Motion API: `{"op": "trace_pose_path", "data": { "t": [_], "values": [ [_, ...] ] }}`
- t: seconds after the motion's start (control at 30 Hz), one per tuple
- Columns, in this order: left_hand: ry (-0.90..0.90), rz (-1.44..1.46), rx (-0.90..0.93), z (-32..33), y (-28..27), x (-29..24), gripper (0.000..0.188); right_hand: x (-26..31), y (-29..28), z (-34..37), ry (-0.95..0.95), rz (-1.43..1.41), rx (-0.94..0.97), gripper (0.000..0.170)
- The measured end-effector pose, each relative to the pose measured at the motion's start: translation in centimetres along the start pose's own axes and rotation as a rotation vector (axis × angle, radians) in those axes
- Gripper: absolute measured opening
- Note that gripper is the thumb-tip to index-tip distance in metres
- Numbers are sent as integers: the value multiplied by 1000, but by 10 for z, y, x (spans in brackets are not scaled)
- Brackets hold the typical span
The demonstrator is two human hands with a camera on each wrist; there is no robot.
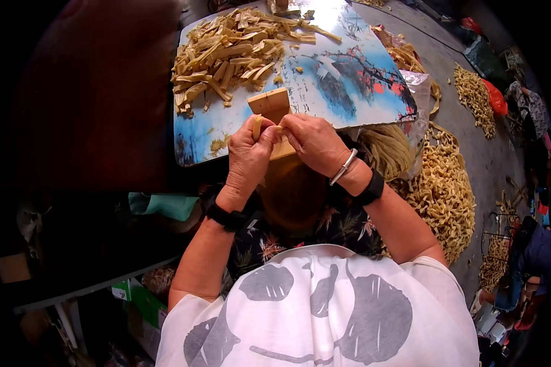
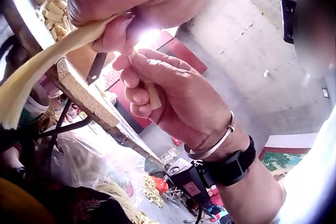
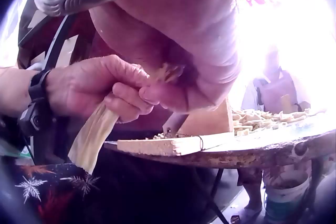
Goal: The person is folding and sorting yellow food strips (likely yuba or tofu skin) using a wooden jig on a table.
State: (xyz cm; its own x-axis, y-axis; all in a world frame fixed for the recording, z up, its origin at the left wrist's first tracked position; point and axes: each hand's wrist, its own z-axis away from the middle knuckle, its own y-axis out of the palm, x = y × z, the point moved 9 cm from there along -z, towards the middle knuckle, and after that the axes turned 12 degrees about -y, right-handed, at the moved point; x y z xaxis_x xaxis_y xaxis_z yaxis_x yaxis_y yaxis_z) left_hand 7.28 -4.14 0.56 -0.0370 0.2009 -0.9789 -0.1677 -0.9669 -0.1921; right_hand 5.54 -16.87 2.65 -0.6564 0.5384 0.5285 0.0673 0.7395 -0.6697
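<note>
Nearest the camera: a white shirt (image 1: 324, 306) with large grey printed shapes; no lettering made out on it. Beyond it, both hands meet above the near edge of the table (image 1: 226, 131).

Left hand (image 1: 250, 150): grip pinching a pale yellow strip (image 3: 94, 134), fingers curled, thumb pressed on it. The broad end of the strip hangs below this hand.
Right hand (image 1: 317, 144): grip pinching, thumb against fingers, at the narrow end of the strip, just beside the left thumb. A short pale end (image 2: 153, 95) shows under its fingers. Silver bracelet (image 1: 344, 166) and black band (image 1: 371, 188) on this wrist; black band (image 1: 226, 218) on the left wrist.

Table: wooden block (image 1: 269, 104) upright at the near edge, flat board (image 3: 157, 146) at its foot. Heap of cut strips (image 1: 229, 52) at far left. The top is printed with a white bird, red blossoms and columns of dark characters, too small to read.

Right of the table: bundle of long fibres (image 1: 386, 151); beyond, a heap of knotted pieces (image 1: 444, 189) and a red bag (image 1: 494, 98). Lower left: green box (image 1: 144, 303), its print illegible. No brand readable.
</note>
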Motion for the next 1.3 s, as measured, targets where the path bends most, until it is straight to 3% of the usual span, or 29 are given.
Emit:
{"op": "trace_pose_path", "data": {
  "t": [0.27,0.5,0.7,0.8,0.9,0.93,1.0,1.17,1.23,1.3],
  "values": [
    [-27,43,-76,-32,-2,6,4,-26,3,-22,35,122,-27,18],
    [-243,352,44,-37,4,26,4,-49,18,-21,85,-24,-22,17],
    [-309,405,52,-39,3,42,4,-48,25,-23,227,170,234,19],
    [-266,399,0,-32,-10,27,5,-65,26,-12,216,-16,158,23],
    [-139,277,-114,-46,-52,9,10,-67,34,28,665,-1105,-86,26],
    [-181,235,-169,-48,-62,6,13,-55,33,34,707,-1351,-119,29],
    [-247,162,-236,-47,-79,4,19,-46,29,43,728,-1415,-120,33],
    [-255,382,18,-1,-44,15,32,-28,30,70,719,-1425,-178,31],
    [-395,528,221,26,-20,38,37,-19,33,78,726,-1454,-182,25],
    [-466,679,281,54,0,45,47,-14,36,87,722,-1395,-174,26]
  ]
}}
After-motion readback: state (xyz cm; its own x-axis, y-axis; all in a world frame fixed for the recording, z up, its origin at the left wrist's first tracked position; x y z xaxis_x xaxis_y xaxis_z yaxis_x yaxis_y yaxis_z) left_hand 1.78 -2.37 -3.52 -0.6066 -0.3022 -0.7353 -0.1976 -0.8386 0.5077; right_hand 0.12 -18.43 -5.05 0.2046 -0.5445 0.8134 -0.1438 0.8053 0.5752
